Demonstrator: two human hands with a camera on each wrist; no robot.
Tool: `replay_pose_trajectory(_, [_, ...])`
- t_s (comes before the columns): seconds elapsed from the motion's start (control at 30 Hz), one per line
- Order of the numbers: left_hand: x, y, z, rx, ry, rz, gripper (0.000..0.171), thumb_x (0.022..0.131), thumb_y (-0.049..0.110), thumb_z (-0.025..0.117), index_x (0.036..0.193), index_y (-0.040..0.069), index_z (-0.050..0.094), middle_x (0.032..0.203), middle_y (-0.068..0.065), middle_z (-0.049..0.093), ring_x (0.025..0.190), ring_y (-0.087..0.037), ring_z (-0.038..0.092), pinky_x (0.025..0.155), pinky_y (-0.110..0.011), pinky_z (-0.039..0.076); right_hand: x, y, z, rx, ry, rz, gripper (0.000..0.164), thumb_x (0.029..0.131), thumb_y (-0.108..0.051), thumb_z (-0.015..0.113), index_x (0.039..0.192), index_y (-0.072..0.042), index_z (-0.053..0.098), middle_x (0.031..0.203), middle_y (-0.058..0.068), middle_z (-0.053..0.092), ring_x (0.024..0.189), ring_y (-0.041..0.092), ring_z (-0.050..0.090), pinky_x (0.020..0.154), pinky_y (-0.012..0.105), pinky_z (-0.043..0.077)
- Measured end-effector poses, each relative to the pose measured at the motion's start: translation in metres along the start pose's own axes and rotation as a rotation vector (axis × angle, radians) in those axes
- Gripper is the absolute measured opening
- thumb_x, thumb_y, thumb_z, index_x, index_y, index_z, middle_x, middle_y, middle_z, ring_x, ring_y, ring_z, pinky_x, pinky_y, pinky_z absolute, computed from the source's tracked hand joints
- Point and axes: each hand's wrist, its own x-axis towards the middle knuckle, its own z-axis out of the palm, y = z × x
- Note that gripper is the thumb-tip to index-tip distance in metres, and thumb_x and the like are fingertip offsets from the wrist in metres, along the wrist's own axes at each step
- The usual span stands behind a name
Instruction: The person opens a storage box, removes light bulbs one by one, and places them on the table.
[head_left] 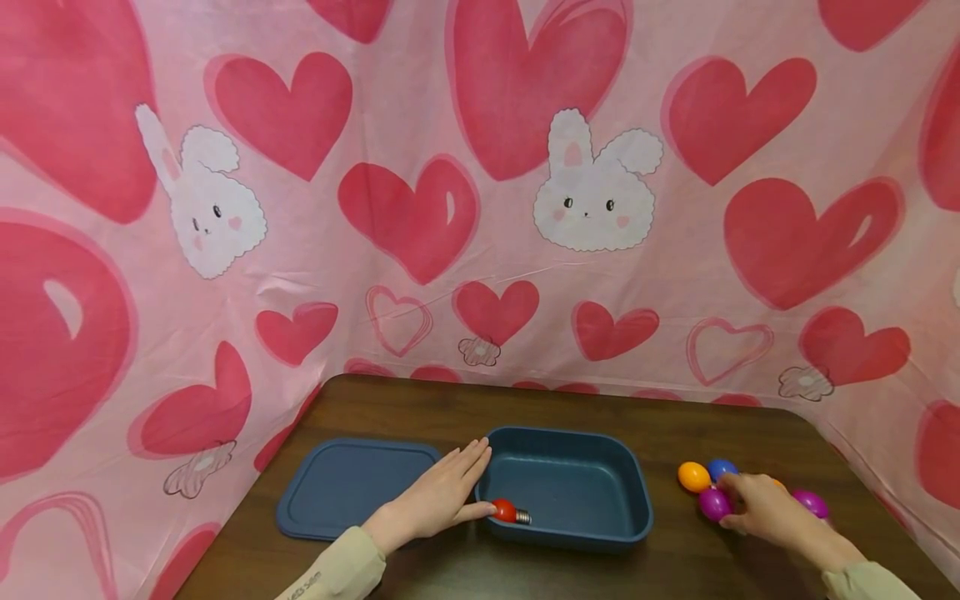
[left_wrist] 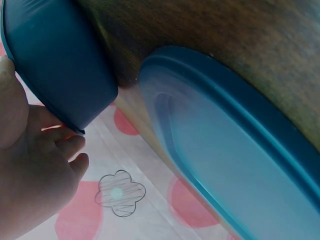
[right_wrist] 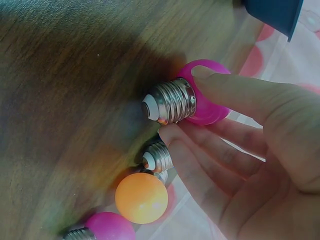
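Observation:
My right hand (head_left: 772, 510) pinches a purple light bulb (head_left: 715, 504) between thumb and fingers. In the right wrist view, the metal screw base of that purple bulb (right_wrist: 211, 107) points away from the palm. Straight fingers of my left hand (head_left: 438, 496) rest on the left rim of a dark blue plastic container (head_left: 570, 537). Inside it, by the front left corner, lies a red light bulb (head_left: 504, 510); my left thumb tip overlaps its glass end in the head view.
A flat blue lid (head_left: 352, 487) lies left of the container on the brown wooden table (head_left: 450, 400). Around my right hand lie an orange bulb (head_left: 693, 477), a blue bulb (head_left: 722, 470) and another purple bulb (head_left: 812, 502). A heart-patterned pink cloth (head_left: 510, 250) hangs behind the table.

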Motion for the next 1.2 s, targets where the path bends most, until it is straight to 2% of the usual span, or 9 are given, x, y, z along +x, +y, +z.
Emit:
replay_pose_trajectory(0.13, [-0.0006,0.0002,0.0007,0.024,0.018,0.01,0.082,0.098,0.063,0.042,0.154,0.004,0.033,0.164,-0.012,0.028,0.151,-0.026,0.031,0.122,-0.045,0.032,-0.0007,0.0,-0.0002,0.014,-0.024,0.005,0.04,0.065,-0.019,0.089,0.092,-0.003,0.065,0.068,-0.011,0.052,0.061,-0.006,0.037,0.053,0.021,0.035])
replay_pose_trajectory(0.27, [-0.001,0.0003,0.0013,0.027,0.022,0.012,0.083,0.098,0.063,0.042,0.154,0.003,0.033,0.164,-0.012,0.028,0.151,-0.027,0.031,0.121,-0.045,0.032,-0.0009,-0.0003,-0.0003,0.016,-0.024,0.001,0.04,0.065,-0.018,0.089,0.092,-0.002,0.065,0.07,-0.009,0.054,0.062,-0.005,0.04,0.053,0.022,0.037])
replay_pose_trajectory(0.37, [-0.0013,0.0003,0.0011,0.017,0.022,0.012,0.083,0.098,0.063,0.042,0.154,0.003,0.032,0.164,-0.012,0.028,0.151,-0.027,0.031,0.121,-0.046,0.032,-0.0011,-0.0007,-0.0006,0.025,-0.009,-0.009,0.039,0.064,-0.017,0.09,0.091,-0.003,0.064,0.071,-0.009,0.058,0.062,-0.005,0.044,0.053,0.022,0.04])
replay_pose_trajectory(0.63, [-0.0019,0.0,0.0003,-0.001,0.017,0.005,0.084,0.098,0.064,0.04,0.155,0.003,0.032,0.165,-0.012,0.026,0.152,-0.027,0.029,0.122,-0.047,0.031,0.0003,0.0003,-0.0032,0.057,-0.06,0.016,0.037,0.066,-0.016,0.089,0.092,-0.005,0.065,0.077,-0.004,0.068,0.066,0.0,0.058,0.057,0.023,0.05])
replay_pose_trajectory(0.7, [-0.0019,-0.0002,0.0001,-0.005,0.013,0.004,0.084,0.098,0.064,0.04,0.155,0.003,0.031,0.165,-0.012,0.026,0.152,-0.027,0.028,0.122,-0.046,0.03,0.0,0.0007,-0.0025,0.052,-0.051,-0.001,0.037,0.066,-0.016,0.089,0.091,-0.004,0.064,0.076,-0.004,0.067,0.065,0.0,0.057,0.056,0.023,0.049])
replay_pose_trajectory(0.9, [-0.002,-0.0002,0.0009,-0.009,0.009,0.005,0.083,0.098,0.064,0.039,0.155,0.004,0.031,0.165,-0.012,0.026,0.152,-0.028,0.029,0.122,-0.046,0.03,-0.0023,0.001,0.0008,0.043,-0.017,-0.038,0.038,0.065,-0.015,0.088,0.091,-0.003,0.064,0.07,-0.009,0.055,0.061,-0.006,0.042,0.052,0.021,0.038])
replay_pose_trajectory(1.07, [-0.0018,-0.0006,0.0023,0.007,0.021,0.007,0.083,0.098,0.064,0.039,0.155,0.004,0.031,0.165,-0.011,0.027,0.152,-0.027,0.03,0.122,-0.046,0.031,-0.0025,-0.0002,-0.0006,0.04,-0.04,-0.003,0.036,0.067,-0.015,0.087,0.092,-0.002,0.064,0.073,-0.006,0.063,0.063,-0.005,0.049,0.054,0.022,0.044])
replay_pose_trajectory(1.2, [-0.0019,-0.0005,0.0019,0.005,0.02,0.008,0.083,0.098,0.064,0.039,0.155,0.004,0.031,0.165,-0.011,0.026,0.152,-0.026,0.029,0.122,-0.045,0.031,-0.0033,-0.0001,0.0002,0.016,-0.021,-0.002,0.035,0.066,-0.015,0.088,0.089,-0.004,0.064,0.073,-0.005,0.063,0.062,-0.002,0.051,0.055,0.023,0.044])
